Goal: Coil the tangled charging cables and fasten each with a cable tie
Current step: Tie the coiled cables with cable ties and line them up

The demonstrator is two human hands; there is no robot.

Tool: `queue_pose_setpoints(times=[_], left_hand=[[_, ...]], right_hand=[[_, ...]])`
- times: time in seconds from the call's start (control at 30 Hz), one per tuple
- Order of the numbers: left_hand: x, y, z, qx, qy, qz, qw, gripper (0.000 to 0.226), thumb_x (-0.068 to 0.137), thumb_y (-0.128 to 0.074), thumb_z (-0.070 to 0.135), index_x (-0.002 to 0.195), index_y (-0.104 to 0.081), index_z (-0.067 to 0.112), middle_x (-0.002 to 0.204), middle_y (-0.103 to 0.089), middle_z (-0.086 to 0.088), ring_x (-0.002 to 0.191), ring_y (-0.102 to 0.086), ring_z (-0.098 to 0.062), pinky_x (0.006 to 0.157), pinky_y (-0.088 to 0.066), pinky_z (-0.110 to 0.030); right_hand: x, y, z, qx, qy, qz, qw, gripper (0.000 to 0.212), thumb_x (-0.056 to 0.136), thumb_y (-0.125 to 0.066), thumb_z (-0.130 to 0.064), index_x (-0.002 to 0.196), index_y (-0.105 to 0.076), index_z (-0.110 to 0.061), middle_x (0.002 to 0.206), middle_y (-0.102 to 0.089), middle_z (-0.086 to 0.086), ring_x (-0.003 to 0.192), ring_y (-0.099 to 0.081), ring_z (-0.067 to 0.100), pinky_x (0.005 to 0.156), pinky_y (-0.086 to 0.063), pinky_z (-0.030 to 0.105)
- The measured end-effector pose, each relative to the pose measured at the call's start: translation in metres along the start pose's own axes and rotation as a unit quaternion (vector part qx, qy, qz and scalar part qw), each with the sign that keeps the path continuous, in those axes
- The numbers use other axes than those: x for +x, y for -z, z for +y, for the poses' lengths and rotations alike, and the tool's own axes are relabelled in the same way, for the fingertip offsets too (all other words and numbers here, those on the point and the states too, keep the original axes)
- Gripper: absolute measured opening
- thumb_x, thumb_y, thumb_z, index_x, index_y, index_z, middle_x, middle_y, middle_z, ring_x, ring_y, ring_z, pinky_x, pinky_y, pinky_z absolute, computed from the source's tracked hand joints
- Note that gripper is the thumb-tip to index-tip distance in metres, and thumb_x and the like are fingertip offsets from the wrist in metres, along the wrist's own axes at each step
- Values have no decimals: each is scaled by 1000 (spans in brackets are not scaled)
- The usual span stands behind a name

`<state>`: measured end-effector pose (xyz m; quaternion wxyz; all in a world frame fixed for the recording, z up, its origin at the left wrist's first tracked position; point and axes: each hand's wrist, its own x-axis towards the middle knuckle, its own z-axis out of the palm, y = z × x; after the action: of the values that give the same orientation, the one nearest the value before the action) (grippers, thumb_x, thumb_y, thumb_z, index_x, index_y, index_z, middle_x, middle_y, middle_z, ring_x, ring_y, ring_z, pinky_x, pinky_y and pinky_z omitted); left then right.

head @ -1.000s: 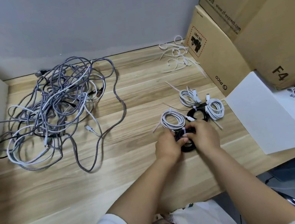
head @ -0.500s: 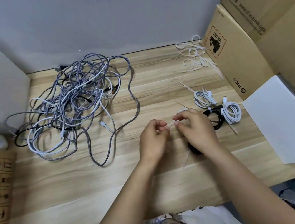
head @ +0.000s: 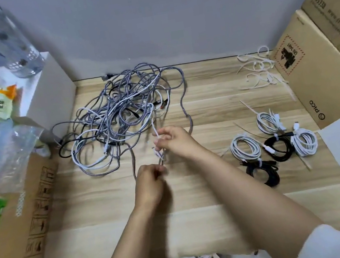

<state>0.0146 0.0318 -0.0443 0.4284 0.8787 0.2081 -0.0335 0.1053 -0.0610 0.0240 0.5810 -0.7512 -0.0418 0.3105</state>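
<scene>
A second ago both hands were closed over a black coil at the near right of the bench; that coil is now left lying tied at about 4 o'clock from the hands, beside four other fastened coils. The hands have been moved to the tangled pile, so a fifth cable is judged finished and the next one begun.

A white cable is pinched in the right hand, fingers curled round it. The left hand is curled just below; something thin seems to be gripped, though blur prevents certainty. The held strand runs from 12 o'clock at the pile down to 6 o'clock between the hands, its long axis near-vertical in the view. Spare ties lie at 2 o'clock.
</scene>
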Motion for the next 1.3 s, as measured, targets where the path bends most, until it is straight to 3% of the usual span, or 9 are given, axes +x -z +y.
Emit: queue_pose_setpoints(times=[0.2,0.37,0.5,0.57,0.7,0.9,0.97,1.07,1.3], left_hand=[[9,6,-10,6,26,20,999,36,76,-49,-19,89,-71,6,99,-61,-11,95,-57,-22,83,-33,-12],[32,18,-8,27,47,1,999,29,79,-52,-13,90,-71,6,104,-64,-16,99,-61,-30,92,-41,-26],[33,40,52,-102,9,27,994,17,91,-54,6,83,-68,12,84,-69,-5,86,-64,-24,69,-42,-26],[29,55,99,-358,67,-90,927,28,99,-42,27,85,-64,16,78,-68,3,76,-63,-14,67,-45,-23],[35,80,141,-660,159,-269,684,40,94,-40,32,88,-68,4,78,-69,-5,68,-70,-18,61,-58,-31],[49,82,140,-721,183,-250,619,15,71,-52,2,60,-60,8,58,-54,2,63,-57,-9,52,-54,-25],[56,76,129,-721,208,-225,622,20,78,-44,6,66,-59,11,58,-55,6,63,-55,-6,57,-52,-23],[55,71,121,-694,211,-194,660,22,95,-39,10,84,-57,16,58,-62,10,53,-61,-2,56,-50,-16],[38,58,127,-560,78,-219,795,24,96,-43,15,85,-62,23,78,-72,10,73,-65,-3,78,-46,-21]], right_hand=[[-42,29,-36,-96,163,120,974,25,84,-63,-37,60,-66,-33,55,-60,-16,54,-47,-1,61,-43,33],[-91,54,-74,-23,268,175,947,32,79,-65,-32,53,-62,-15,55,-60,3,57,-51,3,58,-40,23],[-99,61,-78,-29,309,153,938,28,80,-67,-27,53,-61,-20,64,-55,-2,61,-49,6,55,-40,24],[-93,60,-76,-41,302,110,946,22,80,-67,-27,59,-62,-28,87,-58,-13,80,-55,2,60,-48,20],[-87,53,-73,-63,323,12,944,30,85,-57,-13,60,-52,-27,117,-63,-6,117,-50,-1,96,-40,14],[-102,55,-80,80,327,-38,941,29,89,-59,-18,62,-57,-28,72,-64,-7,86,-66,22,98,-42,44],[-111,56,-89,178,343,-70,920,23,86,-56,-32,64,-53,-28,58,-51,-10,55,-56,17,72,-47,55],[-119,58,-98,217,351,-87,907,25,84,-60,-34,62,-48,-29,49,-41,-13,41,-30,7,42,-26,25],[-76,53,-72,4,189,197,962,30,83,-68,-8,82,-44,-26,67,-54,-14,59,-52,-3,62,-45,20]])
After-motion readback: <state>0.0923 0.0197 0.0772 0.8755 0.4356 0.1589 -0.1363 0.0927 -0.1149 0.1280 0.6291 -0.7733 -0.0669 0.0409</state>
